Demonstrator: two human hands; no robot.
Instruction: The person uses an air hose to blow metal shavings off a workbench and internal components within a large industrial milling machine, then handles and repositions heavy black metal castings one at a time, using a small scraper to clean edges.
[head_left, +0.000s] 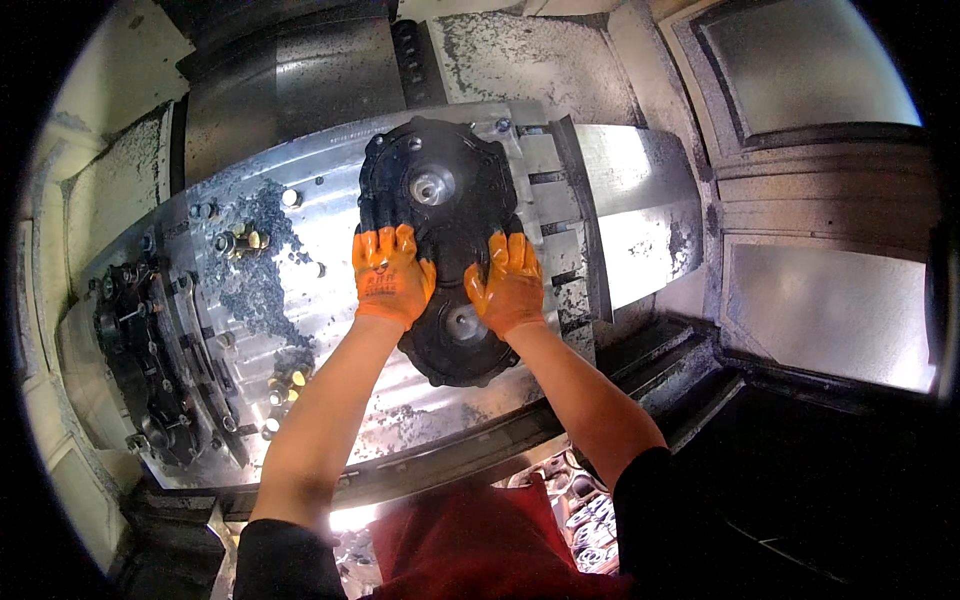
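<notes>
A large black cast metal cover (452, 235) with a lobed rim and two round bosses lies over the silver machine table, its long side running away from me. My left hand (388, 275), in an orange coated glove, grips its left edge near the middle. On the opposite edge, my right hand (508, 278), gloved the same way, has its thumb on the top face and its fingers along the side. Both sets of fingertips look blackened and blend into the dark casting. Whether the cover rests fully on the table beneath cannot be made out.
Loose bolts and fixture studs (240, 240) stand among dark metal chips on the machine table (330, 355). Another dark casting (148, 365) sits in a fixture at the left. Upright machine walls (825, 310) enclose the right side. Several metal parts (590, 515) lie below the front edge.
</notes>
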